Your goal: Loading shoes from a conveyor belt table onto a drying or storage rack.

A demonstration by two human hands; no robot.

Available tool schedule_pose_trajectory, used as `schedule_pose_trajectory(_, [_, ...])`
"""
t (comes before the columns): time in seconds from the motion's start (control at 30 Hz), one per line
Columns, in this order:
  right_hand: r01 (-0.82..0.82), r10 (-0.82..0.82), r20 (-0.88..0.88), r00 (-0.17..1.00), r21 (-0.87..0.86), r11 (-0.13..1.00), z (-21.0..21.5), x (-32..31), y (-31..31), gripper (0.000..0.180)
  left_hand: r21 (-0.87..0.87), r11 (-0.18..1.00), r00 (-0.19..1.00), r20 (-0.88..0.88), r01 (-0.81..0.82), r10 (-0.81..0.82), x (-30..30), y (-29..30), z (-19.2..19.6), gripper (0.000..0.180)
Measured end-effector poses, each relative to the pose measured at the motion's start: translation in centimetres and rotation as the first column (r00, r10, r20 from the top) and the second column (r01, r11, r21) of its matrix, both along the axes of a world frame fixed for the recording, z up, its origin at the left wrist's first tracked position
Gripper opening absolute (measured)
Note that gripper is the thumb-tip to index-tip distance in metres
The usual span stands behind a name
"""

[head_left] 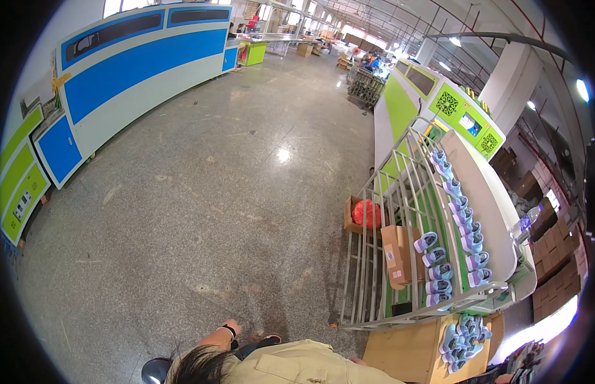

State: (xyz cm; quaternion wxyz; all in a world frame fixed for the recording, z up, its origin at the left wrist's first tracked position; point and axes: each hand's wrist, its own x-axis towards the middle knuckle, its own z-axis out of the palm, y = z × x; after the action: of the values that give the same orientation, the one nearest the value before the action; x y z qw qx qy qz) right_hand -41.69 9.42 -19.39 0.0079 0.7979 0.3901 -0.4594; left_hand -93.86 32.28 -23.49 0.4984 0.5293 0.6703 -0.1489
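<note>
My left hand (233,324) hangs low at my side above the speckled floor, a dark band (229,331) around its wrist. It is small and foreshortened, so its fingers cannot be made out; nothing is visible in it. Beside my khaki shirt (297,365), only a small patch of skin that may be my right hand (358,361) shows; the rest is hidden. Nearest on that side are a wooden table (390,355) with a heap of blue-purple shoes (465,339), and a metal rack (368,281) bearing rows of similar shoes (464,217).
A brown carton (400,256) sits on the rack, and a red plastic bag (366,214) fills a box beside it. Behind the rack stands a green-and-white machine (406,96). A long blue-and-white machine (144,70) lines the left. Between them runs a wide grey floor (201,192).
</note>
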Motion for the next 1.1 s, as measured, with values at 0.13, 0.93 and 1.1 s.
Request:
schedule_pose_trajectory(0.13, [-0.044,0.044,-0.011,0.999,0.001,0.999,1.6,-0.8,0.4,0.043,0.028,0.999,1.000,0.010,0.016,-0.016,-0.3,-0.3,-0.8,0.044])
schedule_pose_trajectory(0.93, [0.084,-0.085,-0.017,0.996,-0.022,0.996,1.1,-1.5,-0.6,0.041,0.035,0.999,0.999,-0.035,0.008,-0.007,-0.6,-0.6,-5.7,0.040])
schedule_pose_trajectory(1.1, [0.005,-0.006,-0.019,1.000,-0.020,1.000,1.2,-1.2,-0.8,0.039,0.070,0.998,0.999,-0.047,-0.005,0.008,-0.3,0.0,-4.7,0.038])
